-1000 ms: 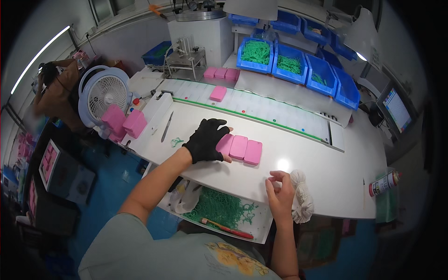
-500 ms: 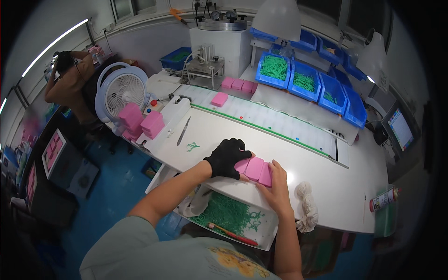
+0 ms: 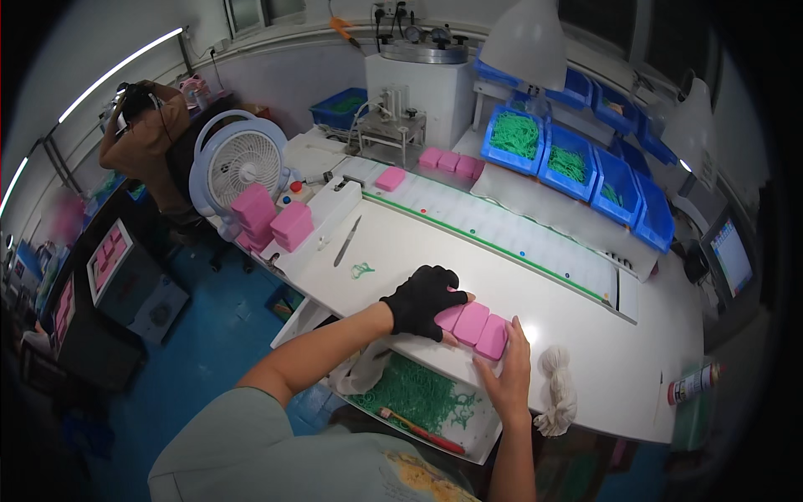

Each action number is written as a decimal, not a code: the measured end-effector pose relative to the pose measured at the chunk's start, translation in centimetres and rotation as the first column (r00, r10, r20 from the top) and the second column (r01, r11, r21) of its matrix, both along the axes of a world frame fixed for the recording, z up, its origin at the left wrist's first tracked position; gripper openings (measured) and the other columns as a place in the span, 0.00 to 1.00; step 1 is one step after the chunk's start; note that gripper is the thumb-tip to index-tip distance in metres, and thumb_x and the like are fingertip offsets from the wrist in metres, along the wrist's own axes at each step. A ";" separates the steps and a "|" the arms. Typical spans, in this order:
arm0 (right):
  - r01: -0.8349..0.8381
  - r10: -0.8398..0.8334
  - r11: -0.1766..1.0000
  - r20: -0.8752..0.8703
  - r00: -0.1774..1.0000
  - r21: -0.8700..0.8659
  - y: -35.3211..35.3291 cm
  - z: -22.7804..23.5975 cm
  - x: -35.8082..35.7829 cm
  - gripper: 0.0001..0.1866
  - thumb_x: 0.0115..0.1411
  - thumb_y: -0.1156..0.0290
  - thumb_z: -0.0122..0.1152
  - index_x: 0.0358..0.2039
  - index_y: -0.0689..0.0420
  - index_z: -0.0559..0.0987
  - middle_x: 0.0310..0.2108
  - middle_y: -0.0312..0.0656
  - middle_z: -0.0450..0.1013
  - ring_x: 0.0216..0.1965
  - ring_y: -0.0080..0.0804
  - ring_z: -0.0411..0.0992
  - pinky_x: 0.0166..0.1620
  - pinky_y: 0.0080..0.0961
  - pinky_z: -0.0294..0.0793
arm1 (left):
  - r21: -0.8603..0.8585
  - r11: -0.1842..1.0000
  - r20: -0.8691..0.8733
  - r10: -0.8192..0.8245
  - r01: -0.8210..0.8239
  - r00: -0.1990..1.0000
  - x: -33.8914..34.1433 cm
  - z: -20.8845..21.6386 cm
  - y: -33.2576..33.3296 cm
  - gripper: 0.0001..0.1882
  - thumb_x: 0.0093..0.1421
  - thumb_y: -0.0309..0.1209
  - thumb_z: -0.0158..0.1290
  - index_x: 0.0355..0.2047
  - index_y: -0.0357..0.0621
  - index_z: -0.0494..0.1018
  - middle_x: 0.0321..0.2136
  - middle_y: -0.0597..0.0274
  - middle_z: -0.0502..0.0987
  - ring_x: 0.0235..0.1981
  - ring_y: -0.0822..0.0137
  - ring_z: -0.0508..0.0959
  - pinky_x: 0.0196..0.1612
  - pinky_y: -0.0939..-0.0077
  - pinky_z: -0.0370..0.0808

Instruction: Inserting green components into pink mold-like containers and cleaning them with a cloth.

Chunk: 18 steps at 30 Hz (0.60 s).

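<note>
Three pink blocks [image 3: 473, 323] with rounded edges lie side by side in a row near the front edge of the white table. Over the row's left end curls my left hand [image 3: 421, 303], in a black glove with bare fingertips; it grips the leftmost block, which it partly covers. My right hand [image 3: 508, 376], bare, is at the row's right end. Its fingers stretch along the side of the end block [image 3: 492, 337] and its thumb stands apart near the front corner. Whether the right fingers press on that block, I cannot tell.
Tweezers [image 3: 347, 241] and green strands [image 3: 362, 269] lie left. A belt [image 3: 468, 227] carrying a pink block [image 3: 390, 178] crosses behind. Stacked pink blocks [image 3: 291, 224] stand beside a fan [image 3: 242, 163]. A white cloth bundle [image 3: 555, 391] lies right; an open drawer [image 3: 478, 452] juts out below.
The view has shifted. The end block at the right lies flatter, showing more of its top, and my right hand has spread wider around it. The block on the belt has travelled left.
</note>
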State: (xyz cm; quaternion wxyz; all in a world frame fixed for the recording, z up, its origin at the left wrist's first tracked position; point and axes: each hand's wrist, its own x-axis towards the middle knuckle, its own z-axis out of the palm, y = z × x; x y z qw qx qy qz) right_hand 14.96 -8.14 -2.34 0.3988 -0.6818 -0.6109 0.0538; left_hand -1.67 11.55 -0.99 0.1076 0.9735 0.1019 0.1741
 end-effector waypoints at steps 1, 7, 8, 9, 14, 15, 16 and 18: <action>-0.002 0.002 1.000 0.023 1.000 0.001 0.0 0.0 0.0 0.39 0.49 0.73 0.69 0.60 0.65 0.61 0.63 0.61 0.55 0.61 0.56 0.58 0.62 0.41 0.61 | 0.002 1.000 -0.001 0.005 -0.005 1.000 0.0 -0.1 0.0 0.43 0.41 0.63 0.62 0.53 0.49 0.73 0.40 0.53 0.71 0.44 0.54 0.71 0.48 0.59 0.65; 0.033 -0.033 0.999 0.010 0.999 0.005 0.1 -0.4 -0.1 0.39 0.49 0.72 0.69 0.59 0.65 0.61 0.63 0.60 0.56 0.61 0.56 0.59 0.62 0.41 0.61 | 0.022 1.000 0.067 -0.018 0.016 0.998 0.0 -0.6 0.2 0.44 0.40 0.63 0.62 0.53 0.49 0.72 0.40 0.53 0.71 0.44 0.54 0.71 0.50 0.59 0.64; 0.030 -0.030 1.000 0.008 1.000 0.004 0.1 -0.4 -0.1 0.39 0.49 0.72 0.69 0.59 0.65 0.61 0.63 0.60 0.56 0.61 0.56 0.59 0.62 0.41 0.61 | 0.005 1.000 0.059 -0.017 0.017 0.998 0.0 -0.4 0.2 0.44 0.40 0.63 0.62 0.53 0.49 0.72 0.41 0.53 0.71 0.45 0.53 0.71 0.50 0.59 0.64; 0.037 -0.037 0.999 0.011 0.999 0.009 0.1 -0.4 -0.1 0.39 0.49 0.72 0.69 0.59 0.65 0.61 0.63 0.60 0.56 0.61 0.56 0.59 0.61 0.41 0.61 | -0.013 1.000 0.051 -0.017 0.018 0.999 0.0 -0.4 0.2 0.45 0.40 0.63 0.62 0.54 0.49 0.72 0.41 0.53 0.71 0.45 0.53 0.70 0.51 0.59 0.64; 0.024 -0.026 0.999 0.051 0.998 0.049 0.5 0.4 0.0 0.38 0.48 0.73 0.69 0.58 0.65 0.62 0.62 0.59 0.57 0.60 0.56 0.60 0.60 0.41 0.63 | -0.015 1.000 -0.009 0.002 -0.002 1.000 -0.1 -0.2 0.1 0.46 0.39 0.64 0.62 0.55 0.49 0.71 0.45 0.52 0.70 0.49 0.53 0.69 0.54 0.59 0.61; -0.005 0.003 0.999 0.063 0.998 0.034 0.7 0.3 0.5 0.37 0.48 0.73 0.69 0.58 0.65 0.63 0.60 0.58 0.59 0.59 0.55 0.61 0.60 0.41 0.64 | -0.026 1.000 -0.045 0.011 -0.012 0.999 -0.2 -0.1 0.0 0.47 0.39 0.64 0.62 0.55 0.49 0.70 0.47 0.52 0.70 0.50 0.53 0.68 0.56 0.59 0.61; -0.035 0.033 0.999 0.077 0.997 0.020 0.8 0.2 0.7 0.37 0.47 0.73 0.69 0.57 0.65 0.63 0.58 0.57 0.60 0.58 0.54 0.61 0.59 0.40 0.65 | -0.024 1.000 -0.046 0.006 -0.007 0.999 -0.2 0.1 -0.1 0.47 0.39 0.64 0.62 0.55 0.49 0.70 0.47 0.52 0.70 0.50 0.53 0.68 0.56 0.59 0.61; -0.017 0.017 1.000 -0.011 1.000 0.019 0.5 0.5 0.5 0.36 0.46 0.73 0.70 0.55 0.64 0.64 0.55 0.56 0.62 0.56 0.53 0.62 0.58 0.40 0.65 | 0.204 0.975 -0.059 0.099 -0.085 0.993 -0.5 0.6 -0.8 0.46 0.39 0.63 0.63 0.55 0.50 0.70 0.50 0.51 0.68 0.52 0.52 0.67 0.59 0.57 0.59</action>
